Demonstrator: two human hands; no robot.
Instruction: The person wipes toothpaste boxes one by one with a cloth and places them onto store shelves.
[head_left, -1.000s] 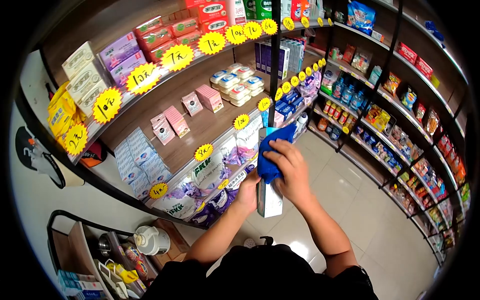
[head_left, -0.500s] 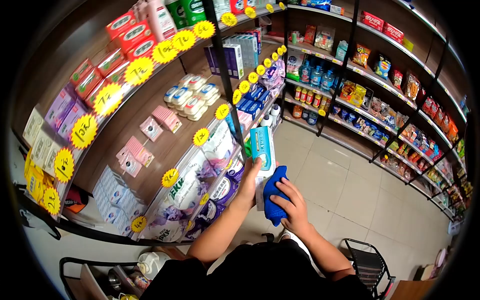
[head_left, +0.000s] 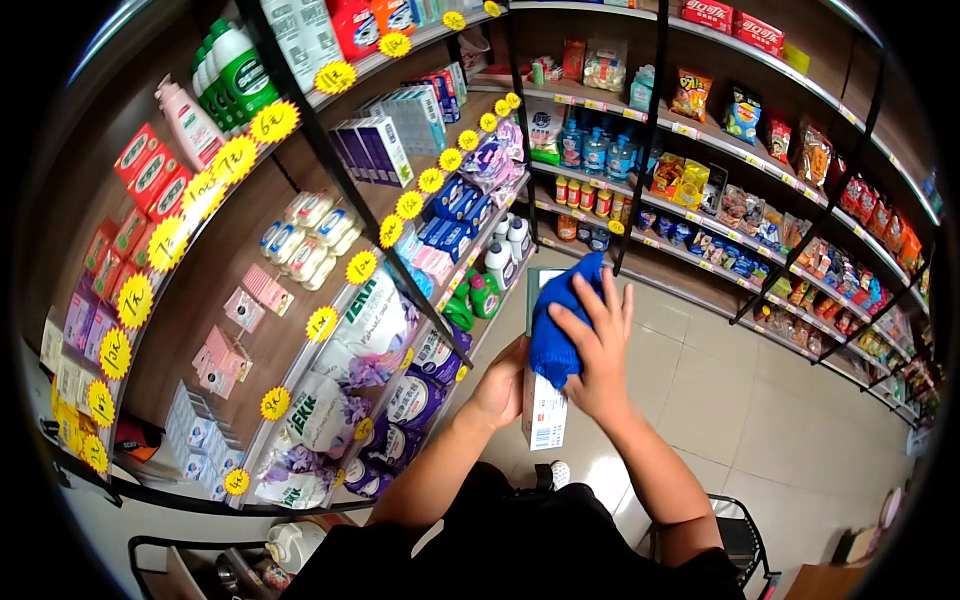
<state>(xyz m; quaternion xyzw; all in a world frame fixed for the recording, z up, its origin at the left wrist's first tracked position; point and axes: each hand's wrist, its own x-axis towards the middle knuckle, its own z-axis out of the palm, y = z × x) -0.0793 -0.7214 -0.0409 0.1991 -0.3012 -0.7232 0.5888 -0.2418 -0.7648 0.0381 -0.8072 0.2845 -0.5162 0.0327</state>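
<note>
the box [head_left: 547,425] is in the air over the floor [head_left: 700,395], off the front edge of the left-hand shelf [head_left: 270,350], with the detergent bags [head_left: 325,415] on a tier below that edge and the green bottles [head_left: 485,295] near its far corner. the left hand [head_left: 500,385] is clamped on the box's left side, partly behind it. the right hand [head_left: 598,350] is closed on the blue cloth [head_left: 563,332], fingers a little spread, holding it against the box; its thumb is hidden. the cloth covers the middle of the near face, while the end with the printed code shows below it.

for good cloth work here, the left grip should be firm enough to stop the box twisting, yet light enough not to dent what is probably thin card. the right hand would do best with flat, even pressure, the cloth bunched under all the fingers, strokes running along the box's length and out past its corners. loose folds could catch on a flap, so keep them gathered.
</note>
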